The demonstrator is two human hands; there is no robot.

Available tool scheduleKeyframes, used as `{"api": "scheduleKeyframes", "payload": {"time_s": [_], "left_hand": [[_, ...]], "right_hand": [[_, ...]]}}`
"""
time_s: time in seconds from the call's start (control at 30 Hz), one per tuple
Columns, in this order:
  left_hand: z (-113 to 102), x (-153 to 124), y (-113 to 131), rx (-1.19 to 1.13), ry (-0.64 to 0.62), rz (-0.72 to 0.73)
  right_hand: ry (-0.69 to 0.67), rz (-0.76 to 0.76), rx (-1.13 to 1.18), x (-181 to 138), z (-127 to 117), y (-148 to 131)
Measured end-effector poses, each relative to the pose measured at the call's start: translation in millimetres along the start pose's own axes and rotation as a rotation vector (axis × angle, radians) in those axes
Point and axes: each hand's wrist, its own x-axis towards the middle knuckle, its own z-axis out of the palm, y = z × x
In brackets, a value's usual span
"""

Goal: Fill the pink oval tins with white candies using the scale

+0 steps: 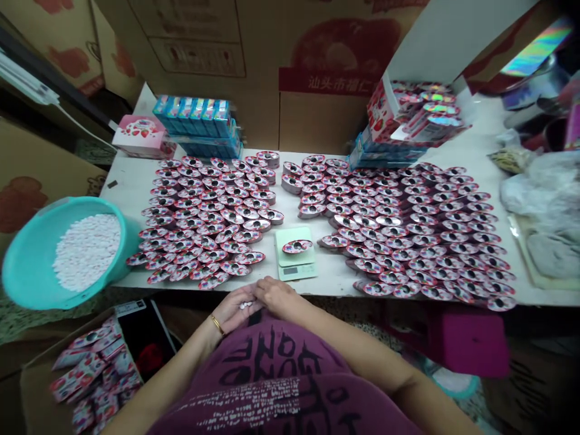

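My left hand (233, 309) is cupped palm up near the table's front edge, holding a few small white candies (246, 305). My right hand (277, 295) rests against it, fingers curled and pinching at the candies. Just beyond both hands a small green scale (295, 261) stands with one oval pink tin (297, 246) on its platform. Several oval tins in overlapping rows lie left (203, 217) and right (408, 229) of the scale on the white table (131, 181).
A teal basin (27, 266) of white candies sits at the table's left corner. A carton of pink packets (90, 368) is on the floor at my left. Blue boxes (199, 124), a pink box (140, 136) and a display box (408, 112) stand at the back. Plastic bags (539, 187) lie right.
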Motion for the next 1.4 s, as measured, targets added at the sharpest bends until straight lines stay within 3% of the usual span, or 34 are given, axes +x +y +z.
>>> {"api": "scheduleKeyframes", "payload": {"time_s": [0.17, 0.67, 0.97, 1.1, 1.23, 1.4], "left_hand": [[-4, -4, 1, 0.032, 0.069, -0.004], [1, 5, 2, 0.111, 0.067, -0.052], [10, 11, 4, 0.128, -0.011, -0.057], [20, 23, 10, 0.148, -0.107, -0.042], [33, 38, 21, 0.154, -0.119, -0.008], [38, 40, 23, 0.118, -0.098, 0.001]], "right_hand": [[0.033, -0.036, -0.059, 2, 6, -2], [0.004, 0.006, -0.028, -1, 6, 4], [0.02, 0.053, 0.045, -5, -4, 9], [0.17, 0.146, 0.188, -18, -12, 30], [0.413, 0.301, 0.219, -28, -21, 75], [0.478, 0.38, 0.205, -29, -27, 111]]}}
